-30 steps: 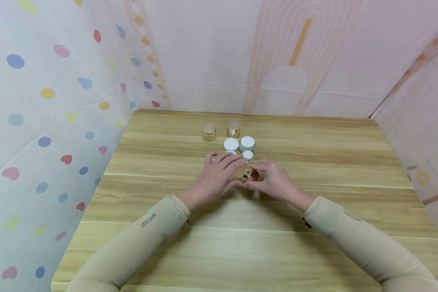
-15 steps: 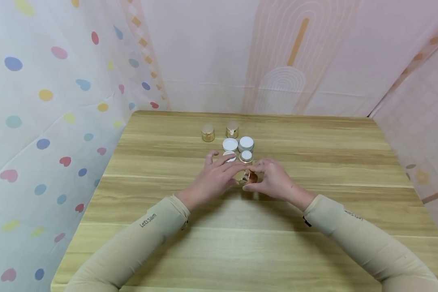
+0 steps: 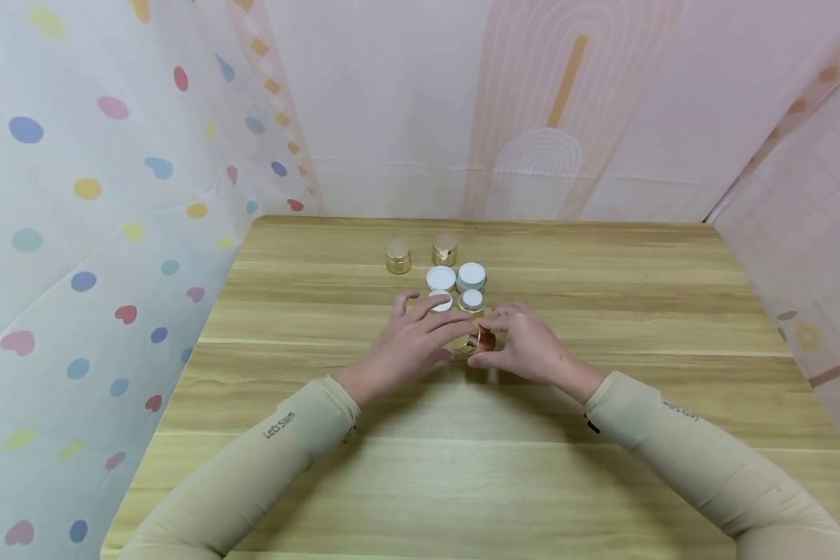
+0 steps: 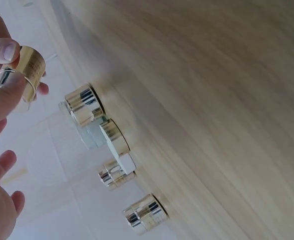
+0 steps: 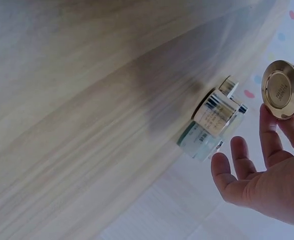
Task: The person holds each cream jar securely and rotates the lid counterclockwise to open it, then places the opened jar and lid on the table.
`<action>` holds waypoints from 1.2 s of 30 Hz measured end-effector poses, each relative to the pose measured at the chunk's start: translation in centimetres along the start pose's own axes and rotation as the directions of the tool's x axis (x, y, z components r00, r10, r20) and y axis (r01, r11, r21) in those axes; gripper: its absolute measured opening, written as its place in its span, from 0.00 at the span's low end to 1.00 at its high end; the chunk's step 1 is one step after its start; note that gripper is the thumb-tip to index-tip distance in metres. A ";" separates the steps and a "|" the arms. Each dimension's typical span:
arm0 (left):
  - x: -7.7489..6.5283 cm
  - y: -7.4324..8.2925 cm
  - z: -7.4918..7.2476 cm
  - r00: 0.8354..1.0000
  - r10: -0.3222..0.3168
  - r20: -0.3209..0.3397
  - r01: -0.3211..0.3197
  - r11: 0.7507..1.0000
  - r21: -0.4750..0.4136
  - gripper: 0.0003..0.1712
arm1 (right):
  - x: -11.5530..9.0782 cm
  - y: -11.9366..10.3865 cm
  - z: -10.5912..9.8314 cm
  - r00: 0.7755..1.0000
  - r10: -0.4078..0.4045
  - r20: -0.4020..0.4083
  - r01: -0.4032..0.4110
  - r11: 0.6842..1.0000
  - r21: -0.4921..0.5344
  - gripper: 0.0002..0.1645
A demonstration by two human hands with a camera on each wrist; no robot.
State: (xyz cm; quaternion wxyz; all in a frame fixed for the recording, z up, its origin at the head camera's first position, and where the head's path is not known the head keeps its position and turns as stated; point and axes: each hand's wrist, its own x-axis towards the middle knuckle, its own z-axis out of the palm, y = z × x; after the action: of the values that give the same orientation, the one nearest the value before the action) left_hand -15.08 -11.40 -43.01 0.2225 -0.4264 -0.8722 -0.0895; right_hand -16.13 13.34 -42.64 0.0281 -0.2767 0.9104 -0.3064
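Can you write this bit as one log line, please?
left hand: holding gold jar; right hand: holding same jar; jar: tilted, above table; behind: two gold jars, upright

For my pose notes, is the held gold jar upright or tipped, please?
Tipped: the gold jar slants sideways, its round end facing the right wrist camera.

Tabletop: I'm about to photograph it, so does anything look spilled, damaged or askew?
Only the held gold jar stands out: it is tipped sideways above the table, while the two gold jars behind stand upright. No spill shows.
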 end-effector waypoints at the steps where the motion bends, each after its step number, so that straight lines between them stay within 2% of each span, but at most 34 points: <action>1: 0.0 0.0 0.0 1.000 0.008 -0.015 -0.008 1.000 0.011 0.38 | 0.0 -0.1 -0.1 1.000 0.000 -0.001 0.000 1.000 0.002 0.39; 4: 0.1 0.0 0.0 0.999 0.015 -0.030 -0.014 0.999 0.032 0.33 | 0.0 -0.3 -0.2 1.000 -0.008 0.001 0.008 1.000 0.002 0.39; 6: 0.1 0.0 -0.1 1.000 0.000 -0.018 0.001 1.000 0.014 0.32 | 0.0 -0.5 -0.2 1.000 -0.010 0.003 0.010 1.000 0.002 0.38; 11: 0.1 0.0 -0.3 0.995 -0.073 0.074 0.077 0.995 -0.055 0.31 | 0.1 -0.7 -0.1 1.000 0.005 0.011 -0.005 1.000 -0.019 0.39; 14: 0.2 0.0 -0.5 0.989 -0.091 0.118 0.102 0.990 -0.094 0.34 | 0.1 -0.7 -0.2 1.000 0.010 0.017 -0.010 1.000 -0.030 0.40; 18: 0.2 0.0 -0.6 0.993 -0.059 0.104 0.071 0.991 -0.113 0.36 | 0.1 -0.7 -0.2 1.000 0.005 0.010 -0.004 0.999 -0.032 0.40; 22: 0.2 0.0 -0.6 0.995 -0.041 0.088 0.049 0.995 -0.091 0.34 | 0.1 -0.7 -0.2 1.000 -0.007 0.009 0.007 0.999 -0.033 0.39; 26: 0.3 0.1 -0.7 0.986 -0.082 0.143 0.098 0.990 -0.104 0.32 | 0.1 -0.8 -0.2 1.000 -0.003 0.019 0.004 0.999 -0.045 0.39; 30: 0.4 0.1 -0.7 0.973 -0.111 0.200 0.136 0.983 -0.119 0.36 | 0.1 -0.8 -0.2 1.000 0.000 0.027 0.001 0.999 -0.045 0.40; 36: 0.6 0.2 -0.8 0.983 -0.064 0.171 0.081 0.992 -0.099 0.39 | 0.1 -0.8 -0.3 0.999 -0.006 0.032 0.007 0.999 -0.054 0.39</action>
State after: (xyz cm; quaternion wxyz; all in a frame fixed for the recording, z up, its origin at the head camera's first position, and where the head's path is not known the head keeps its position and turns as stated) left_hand -15.06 -11.11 -42.05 0.1220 -0.4115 -0.8969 -0.1071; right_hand -15.86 12.93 -41.96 0.0340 -0.2852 0.9168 -0.2775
